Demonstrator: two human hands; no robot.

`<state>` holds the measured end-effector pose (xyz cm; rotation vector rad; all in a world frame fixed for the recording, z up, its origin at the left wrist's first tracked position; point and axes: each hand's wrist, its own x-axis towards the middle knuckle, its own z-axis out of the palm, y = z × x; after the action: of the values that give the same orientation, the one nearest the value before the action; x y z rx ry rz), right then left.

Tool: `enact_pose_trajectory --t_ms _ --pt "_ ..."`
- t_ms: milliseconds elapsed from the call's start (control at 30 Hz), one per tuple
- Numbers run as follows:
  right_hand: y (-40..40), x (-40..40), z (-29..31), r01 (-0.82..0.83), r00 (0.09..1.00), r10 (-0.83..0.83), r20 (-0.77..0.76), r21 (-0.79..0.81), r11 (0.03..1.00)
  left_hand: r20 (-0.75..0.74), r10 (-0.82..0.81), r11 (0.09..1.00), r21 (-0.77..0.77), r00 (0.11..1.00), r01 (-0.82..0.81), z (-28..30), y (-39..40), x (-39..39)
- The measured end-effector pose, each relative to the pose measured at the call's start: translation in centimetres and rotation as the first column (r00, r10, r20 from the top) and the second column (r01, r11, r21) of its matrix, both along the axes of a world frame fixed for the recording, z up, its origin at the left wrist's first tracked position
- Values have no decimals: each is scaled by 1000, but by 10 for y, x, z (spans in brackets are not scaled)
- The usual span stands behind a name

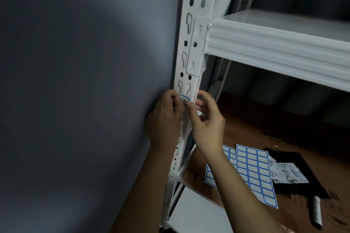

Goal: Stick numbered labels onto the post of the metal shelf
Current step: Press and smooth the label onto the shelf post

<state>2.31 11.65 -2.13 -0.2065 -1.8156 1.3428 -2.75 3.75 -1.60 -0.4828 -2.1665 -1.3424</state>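
Observation:
A white perforated shelf post (191,47) runs up the middle of the view. A small blue-bordered label (184,99) with a handwritten number lies against the post just below a keyhole slot. My left hand (164,119) holds the label's left edge from the wall side. My right hand (206,119) pinches its right lower corner with thumb and forefinger. Part of the writing is hidden by my fingers.
A grey wall (85,81) stands close on the left. A white shelf beam (280,49) juts right from the post. On the brown cardboard (246,130) lie two sheets of blank blue-bordered labels (253,172), a black sheet, a printed packet (287,173) and a grey roll (316,212).

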Motion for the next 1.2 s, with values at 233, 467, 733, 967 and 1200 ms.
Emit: enact_pose_trajectory --t_ms 233,467,733,967,1200 --pt "1 -1 -3 3 1000 -3 13 -17 1000 1 4 1000 -1 1000 -4 1 1 2" --pt "2 -2 -5 -2 1000 3 18 -24 1000 -122 24 999 -32 992 -28 -4 -4 4" --pt "3 -4 -9 16 999 -16 28 -32 999 -8 -9 996 89 1000 10 -9 -3 1" --pt "3 -4 -9 24 999 -23 38 -6 1000 40 -45 995 90 998 41 -6 0 2" --pt "1 -3 -7 36 999 -36 24 6 999 104 -54 992 123 993 42 -5 1 0"
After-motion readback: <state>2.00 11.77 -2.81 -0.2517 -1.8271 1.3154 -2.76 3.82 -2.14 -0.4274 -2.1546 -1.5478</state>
